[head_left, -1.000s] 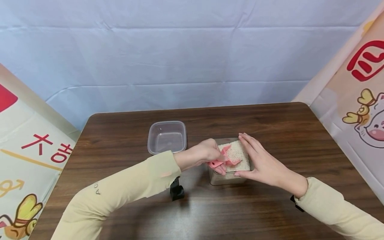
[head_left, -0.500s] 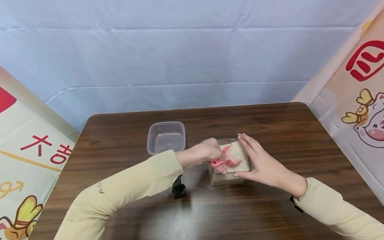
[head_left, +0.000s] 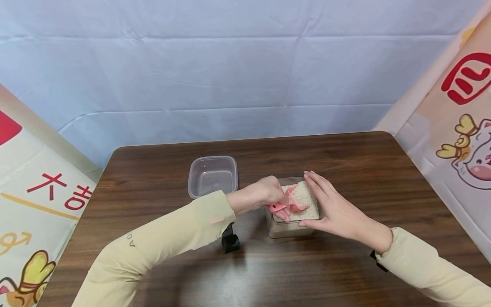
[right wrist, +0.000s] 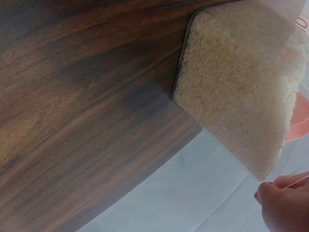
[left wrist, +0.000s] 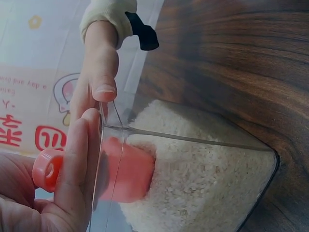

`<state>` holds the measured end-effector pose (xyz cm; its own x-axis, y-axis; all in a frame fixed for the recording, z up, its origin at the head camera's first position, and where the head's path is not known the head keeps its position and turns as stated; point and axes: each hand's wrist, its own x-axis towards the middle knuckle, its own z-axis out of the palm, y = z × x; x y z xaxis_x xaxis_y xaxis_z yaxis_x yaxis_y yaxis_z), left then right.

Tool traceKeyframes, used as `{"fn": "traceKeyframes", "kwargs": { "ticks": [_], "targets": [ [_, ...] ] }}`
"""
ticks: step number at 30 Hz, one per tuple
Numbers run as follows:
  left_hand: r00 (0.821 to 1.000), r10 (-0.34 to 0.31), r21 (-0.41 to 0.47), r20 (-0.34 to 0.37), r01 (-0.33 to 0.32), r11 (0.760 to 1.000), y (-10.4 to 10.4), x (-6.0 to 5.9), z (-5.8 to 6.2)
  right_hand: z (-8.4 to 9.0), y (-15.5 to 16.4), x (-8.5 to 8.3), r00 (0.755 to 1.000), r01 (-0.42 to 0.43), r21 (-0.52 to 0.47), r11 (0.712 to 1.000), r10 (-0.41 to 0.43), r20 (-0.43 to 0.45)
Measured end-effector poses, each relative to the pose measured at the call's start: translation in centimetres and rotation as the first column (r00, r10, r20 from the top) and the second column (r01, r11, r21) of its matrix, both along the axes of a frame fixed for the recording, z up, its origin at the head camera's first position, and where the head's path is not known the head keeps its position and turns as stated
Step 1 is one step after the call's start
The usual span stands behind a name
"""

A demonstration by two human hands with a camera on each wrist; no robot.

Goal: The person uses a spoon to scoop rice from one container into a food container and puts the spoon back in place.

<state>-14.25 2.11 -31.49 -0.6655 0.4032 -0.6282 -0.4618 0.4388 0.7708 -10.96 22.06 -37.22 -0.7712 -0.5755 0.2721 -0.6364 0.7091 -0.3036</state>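
Note:
My left hand [head_left: 270,194] grips a pink scoop [head_left: 297,207] by its handle, with its bowl set into white rice [head_left: 308,197]. The rice fills a clear, square-sided container [head_left: 288,231] standing on the table. My right hand [head_left: 340,212] holds that container at its right side, thumb at the near rim and fingers at the far rim. Through the clear wall in the left wrist view, the scoop's bowl [left wrist: 131,173] shows against the rice. In the right wrist view a fingertip [right wrist: 270,195] touches the container's corner above the heaped rice [right wrist: 229,84].
A clear plastic tub [head_left: 213,157] with nothing visible in it stands to the left, behind my left forearm. The dark wooden table [head_left: 330,157] ends at a pale cloth backdrop [head_left: 245,68]. Printed banners [head_left: 469,140] hang at both sides.
My left forearm has shifted slightly to the right. The scoop stays in the rice, and my right hand keeps its hold on the container.

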Motion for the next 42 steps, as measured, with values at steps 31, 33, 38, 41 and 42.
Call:
{"fn": "traceKeyframes", "kwargs": {
  "ticks": [31,33,38,41,42],
  "targets": [
    [0.994,-0.108,0.05,-0.006,0.108,0.993,-1.3,-0.3,0.1,0.0,0.0,0.0,1.0,0.004,0.007,1.0,-0.004,-0.001],
    [0.994,-0.105,0.056,-0.002,0.105,0.993,-1.4,-0.2,0.1,0.0,0.0,0.0,1.0,0.005,0.007,1.0,-0.005,-0.002],
    [0.995,-0.095,0.076,0.007,0.095,0.993,-1.6,-0.1,0.0,0.0,0.0,0.0,1.0,0.004,0.003,1.0,-0.004,-0.01],
    [0.996,-0.094,0.077,0.007,0.093,0.993,-1.8,0.1,0.0,0.0,0.0,0.0,1.0,0.002,0.002,1.0,-0.002,-0.01],
    [0.996,-0.092,0.077,0.006,0.091,0.993,-1.8,0.2,0.0,0.0,0.0,0.1,1.0,0.002,0.003,1.0,-0.002,-0.009]
  ]
}}
